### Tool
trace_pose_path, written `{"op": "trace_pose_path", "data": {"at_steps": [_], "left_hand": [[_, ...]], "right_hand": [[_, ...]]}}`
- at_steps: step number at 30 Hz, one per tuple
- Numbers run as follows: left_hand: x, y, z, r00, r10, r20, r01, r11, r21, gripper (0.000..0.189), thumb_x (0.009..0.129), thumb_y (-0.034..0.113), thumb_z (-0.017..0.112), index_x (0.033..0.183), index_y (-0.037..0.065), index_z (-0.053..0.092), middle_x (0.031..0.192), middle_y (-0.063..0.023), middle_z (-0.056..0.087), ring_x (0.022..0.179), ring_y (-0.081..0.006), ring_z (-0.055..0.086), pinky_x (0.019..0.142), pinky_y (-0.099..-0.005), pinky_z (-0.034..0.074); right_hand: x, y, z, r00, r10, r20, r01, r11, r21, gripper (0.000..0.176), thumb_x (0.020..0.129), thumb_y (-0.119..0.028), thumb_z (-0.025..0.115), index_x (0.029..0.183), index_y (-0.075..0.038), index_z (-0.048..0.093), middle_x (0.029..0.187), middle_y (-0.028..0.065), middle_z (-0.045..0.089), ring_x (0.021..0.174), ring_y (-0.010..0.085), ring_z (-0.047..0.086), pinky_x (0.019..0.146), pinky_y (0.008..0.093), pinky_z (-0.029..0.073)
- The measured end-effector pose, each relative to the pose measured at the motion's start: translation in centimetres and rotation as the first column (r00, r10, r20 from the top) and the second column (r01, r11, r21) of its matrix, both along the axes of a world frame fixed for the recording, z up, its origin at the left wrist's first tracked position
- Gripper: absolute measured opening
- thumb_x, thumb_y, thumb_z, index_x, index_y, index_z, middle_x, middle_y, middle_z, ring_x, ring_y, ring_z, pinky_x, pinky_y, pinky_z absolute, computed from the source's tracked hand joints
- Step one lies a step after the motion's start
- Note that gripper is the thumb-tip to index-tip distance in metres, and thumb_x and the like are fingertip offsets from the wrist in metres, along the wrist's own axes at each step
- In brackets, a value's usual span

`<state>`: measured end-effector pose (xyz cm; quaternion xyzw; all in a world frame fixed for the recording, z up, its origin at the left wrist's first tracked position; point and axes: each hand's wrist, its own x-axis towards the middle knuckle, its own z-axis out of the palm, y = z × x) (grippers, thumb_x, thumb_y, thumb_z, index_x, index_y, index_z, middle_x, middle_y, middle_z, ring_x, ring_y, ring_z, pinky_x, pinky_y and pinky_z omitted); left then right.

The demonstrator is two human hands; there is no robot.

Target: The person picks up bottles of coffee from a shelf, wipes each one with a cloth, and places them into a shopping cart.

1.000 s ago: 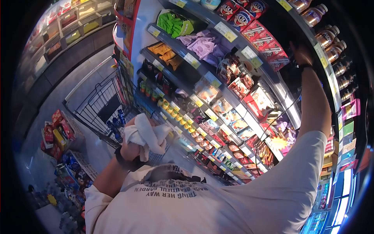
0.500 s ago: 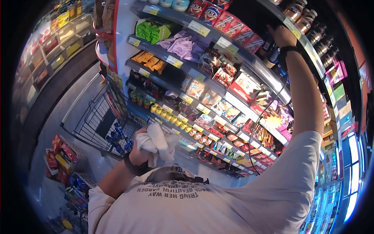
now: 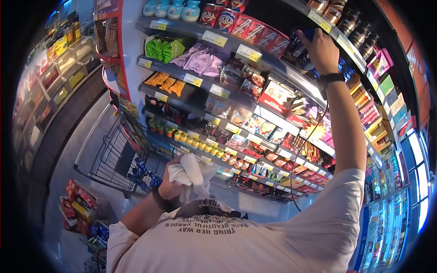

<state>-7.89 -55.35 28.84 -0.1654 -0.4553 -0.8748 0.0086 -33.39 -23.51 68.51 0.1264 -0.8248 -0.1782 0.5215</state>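
Note:
Bunched in my left hand is a white cloth, held in front of my chest with the fingers wrapped round it. My right hand reaches up to a high shelf, its thumb and fingers spread round a dark blue can; the far fingertips are hidden. Beside this hand stand more dark blue cans, and to their left is a row of red snack boxes. A black band circles each wrist.
Shelves of packaged snacks with price tags fill the middle. Brown-filled jars line the upper right. A wire cart stands at the left, with a carton of red packs on the floor near it. A thin black cable hangs before the shelves.
The view has shifted, and the shelves sit further left and lower. My right hand has turned, with its thumb now by the dark blue cans. My left hand still holds the cloth.

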Motion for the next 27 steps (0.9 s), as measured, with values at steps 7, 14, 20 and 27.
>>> {"op": "trace_pose_path", "data": {"at_steps": [7,14,20,27], "left_hand": [[-2.2,-0.1,-3.1,0.995,-0.099,-0.013,0.099,0.995,-0.030,0.067,0.077,0.026,0.083,0.133,0.006,0.051,0.128,-0.0096,0.061,0.118,-0.0205,0.062,0.102,-0.0387,0.051],[-2.7,1.8,-4.9,0.985,-0.111,0.132,0.090,0.983,0.157,0.055,0.077,0.013,0.081,0.127,0.005,0.058,0.118,-0.0062,0.067,0.110,-0.0181,0.066,0.099,-0.0344,0.053],[-0.1,-0.5,-5.5,0.985,-0.111,0.130,0.112,0.994,-0.003,0.068,0.072,0.014,0.083,0.133,0.002,0.055,0.121,-0.0080,0.066,0.112,-0.0196,0.065,0.100,-0.0356,0.051],[6.4,-5.0,-8.1,0.938,0.155,0.310,-0.092,0.974,-0.209,0.064,0.066,0.043,0.081,0.112,0.002,0.066,0.104,-0.0071,0.069,0.094,-0.0189,0.067,0.083,-0.0338,0.052]], "right_hand": [[7.0,0.4,-0.2,0.980,0.113,-0.161,-0.114,0.993,0.004,0.055,0.090,-0.058,0.066,0.085,-0.004,0.060,0.075,0.0134,0.067,0.069,0.0333,0.067,0.058,0.0414,0.052],[12.1,-1.9,-4.4,0.835,0.429,0.344,-0.363,0.900,-0.241,0.050,0.087,-0.050,0.074,0.091,-0.002,0.063,0.075,0.0188,0.067,0.070,0.0380,0.067,0.060,0.0441,0.052],[10.1,-8.1,-18.0,0.374,0.527,0.763,-0.389,0.836,-0.386,0.050,0.087,-0.045,0.076,0.098,0.003,0.063,0.080,0.0225,0.066,0.074,0.0403,0.066,0.067,0.0445,0.052],[5.1,-20.7,-40.5,0.267,0.581,0.769,-0.796,0.582,-0.163,0.049,0.080,-0.053,0.077,0.088,-0.009,0.060,0.077,0.0071,0.063,0.075,0.0228,0.067,0.057,0.0350,0.055]]}}
